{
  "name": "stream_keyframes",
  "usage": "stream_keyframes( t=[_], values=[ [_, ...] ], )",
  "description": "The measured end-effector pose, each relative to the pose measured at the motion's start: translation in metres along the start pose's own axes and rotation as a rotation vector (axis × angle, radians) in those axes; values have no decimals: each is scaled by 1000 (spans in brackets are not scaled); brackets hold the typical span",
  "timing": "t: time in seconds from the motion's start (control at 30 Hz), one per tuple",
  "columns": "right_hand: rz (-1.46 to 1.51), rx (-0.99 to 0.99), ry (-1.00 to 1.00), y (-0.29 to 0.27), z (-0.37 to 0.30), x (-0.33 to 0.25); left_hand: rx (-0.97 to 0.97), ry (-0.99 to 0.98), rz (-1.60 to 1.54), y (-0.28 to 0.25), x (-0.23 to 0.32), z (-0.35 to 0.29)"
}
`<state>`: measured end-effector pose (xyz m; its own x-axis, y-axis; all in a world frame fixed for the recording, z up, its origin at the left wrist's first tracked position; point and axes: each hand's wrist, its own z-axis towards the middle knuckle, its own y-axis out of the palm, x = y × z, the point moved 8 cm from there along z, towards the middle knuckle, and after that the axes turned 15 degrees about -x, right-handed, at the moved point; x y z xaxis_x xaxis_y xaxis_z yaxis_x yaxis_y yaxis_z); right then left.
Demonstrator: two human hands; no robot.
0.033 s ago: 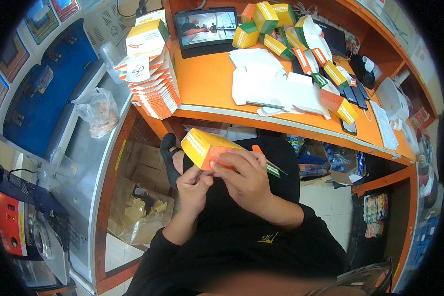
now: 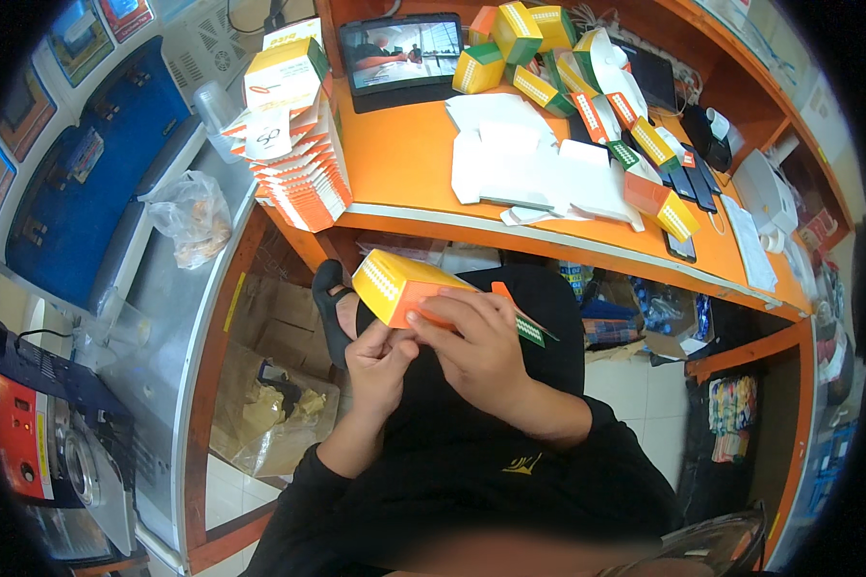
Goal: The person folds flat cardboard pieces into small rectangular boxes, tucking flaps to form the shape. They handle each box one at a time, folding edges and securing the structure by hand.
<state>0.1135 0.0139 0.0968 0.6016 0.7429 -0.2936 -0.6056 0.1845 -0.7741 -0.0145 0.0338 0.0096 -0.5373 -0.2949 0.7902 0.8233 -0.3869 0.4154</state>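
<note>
Over my lap I hold a yellow and orange cardboard box (image 2: 404, 288), tilted, with open flaps at its right end, one of them green. My right hand (image 2: 481, 356) is closed round its orange side, thumb pressed on the near edge. My left hand (image 2: 380, 365) pinches the box's lower near corner between thumb and fingers; the fingertips are partly hidden. On the orange desk (image 2: 394, 159) ahead lie flat white cardboard blanks (image 2: 515, 159). A pile of folded yellow, green and orange boxes (image 2: 520, 38) stands behind them.
A tall stack of flattened boxes (image 2: 308, 183) stands at the desk's left corner. Behind it is a tablet (image 2: 404, 72). Phones (image 2: 681, 248) lie at the right. A plastic bag (image 2: 192, 216) rests on the grey counter at left. Below is a bin with crumpled wrapping (image 2: 269, 409).
</note>
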Motion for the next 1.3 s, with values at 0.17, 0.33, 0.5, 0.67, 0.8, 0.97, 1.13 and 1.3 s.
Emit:
stream_keyframes(
  t=[0.17, 0.33, 0.5, 0.67, 0.8, 0.97, 1.13, 1.3],
  values=[
    [377, -19, -138, 24, -19, -4, 284, -79, -105, -28, -7, 3],
    [1506, -139, 443, 99, -39, 57, 299, -92, -247, -48, -21, 8],
    [1776, 352, 538, 96, -53, 88, 248, -181, -391, -46, -41, -1],
    [1406, 359, 576, 82, -49, 101, 301, -220, -182, -52, -50, 2],
    [1219, 332, 562, 76, -48, 97, 361, -23, 723, -43, -10, -2],
    [854, 234, 416, 64, -45, 75, -66, 62, 1229, 0, 0, 1],
    [932, 316, 431, 60, -52, 89, -95, 345, 1112, 11, 20, 0],
    [946, 201, 377, 65, -53, 87, 56, 225, 785, -4, 16, -1]
  ],
)
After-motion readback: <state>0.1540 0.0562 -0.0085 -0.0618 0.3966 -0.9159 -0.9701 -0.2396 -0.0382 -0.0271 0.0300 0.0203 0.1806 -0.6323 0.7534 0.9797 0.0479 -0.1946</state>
